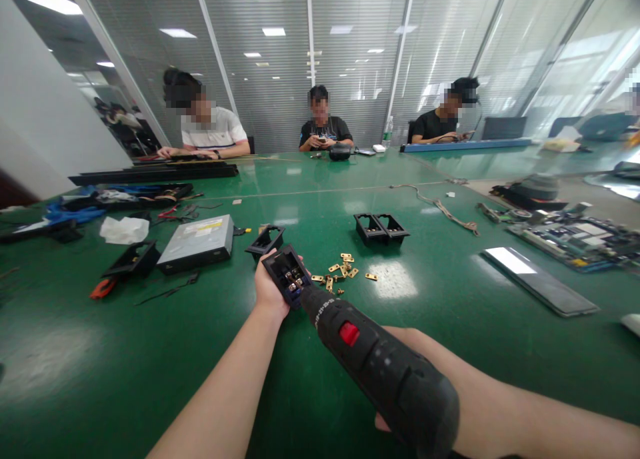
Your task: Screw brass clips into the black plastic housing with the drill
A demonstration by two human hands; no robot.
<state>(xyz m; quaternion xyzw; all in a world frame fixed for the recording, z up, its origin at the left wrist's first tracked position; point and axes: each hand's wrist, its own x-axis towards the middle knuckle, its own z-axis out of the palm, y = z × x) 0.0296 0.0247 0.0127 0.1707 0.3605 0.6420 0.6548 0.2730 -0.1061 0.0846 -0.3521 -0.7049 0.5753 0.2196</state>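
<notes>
Left hand is wrapped around a small black socket housing, held up just above the green tabletop near its front edge, open face tilted toward me. Right hand is mostly hidden behind the black power screwdriver it grips; the tool's tip sits in or against the lower end of the housing, and I cannot tell whether it is seated on a screw.

Progress, as I judge it: brass contacts show inside the held housing, so this piece looks mid-work. A loose scatter of brass pieces lies on the tabletop just beyond the housing. Three similar black housings lie about: one just behind the left hand, a pair further toward the middle, another off to the left. Whether those are finished or waiting, I cannot say.

Around: a grey optical drive left of the work, a crumpled white cloth and an orange-handled tool nearer the left edge, circuit boards and a flat metal strip to the right. Three people sit at the far edge, busy with their own things. Nothing blocks the screwdriver; the brass scatter is the nearest clutter.
</notes>
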